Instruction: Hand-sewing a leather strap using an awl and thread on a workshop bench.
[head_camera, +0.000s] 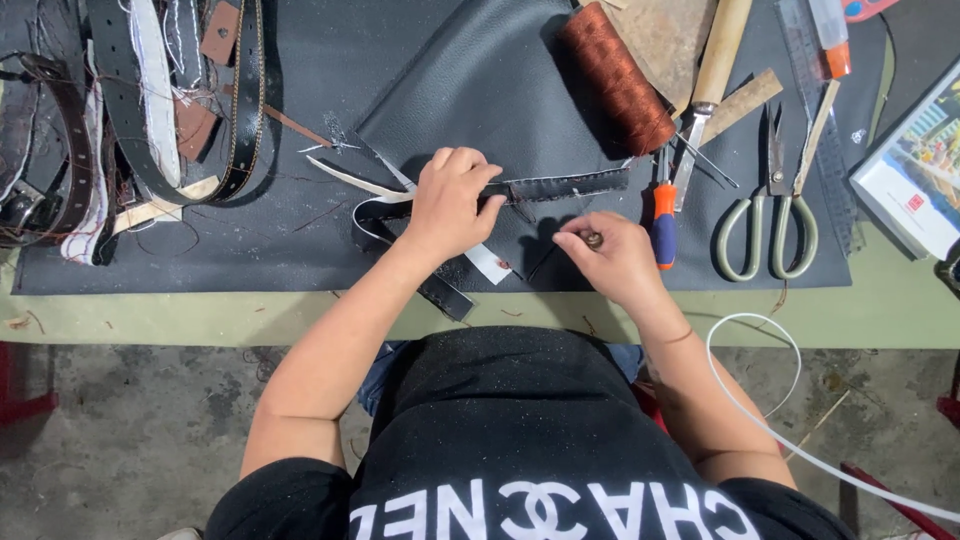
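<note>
The black leather strap (560, 186) lies flat across the middle of the dark mat (300, 250), its stitched edge running out toward three o'clock, and the left hand (452, 200) is closed down over its near end, fingers curled and pinning it. Just at four o'clock from that hand, the right hand (610, 255) pinches a small round-headed tool (594, 240) between thumb and forefinger; what the tip is I cannot tell. The likely trouble is slip: the strap looks smooth and springy, and if the left hand's hold loosens it could curl back or skate sideways, sending the point off line or toward the pinning fingers close by. A loose white backing strip (490, 263) under the wrist could also shift. Outward, at one o'clock, a fat spool of rust-brown thread (618, 75) lies ribbed and matte; at three o'clock an orange-handled screwdriver (664, 222) and metal scissors (770, 215) with looped handles; at ten o'clock a tangle of frayed belts (150, 110).
</note>
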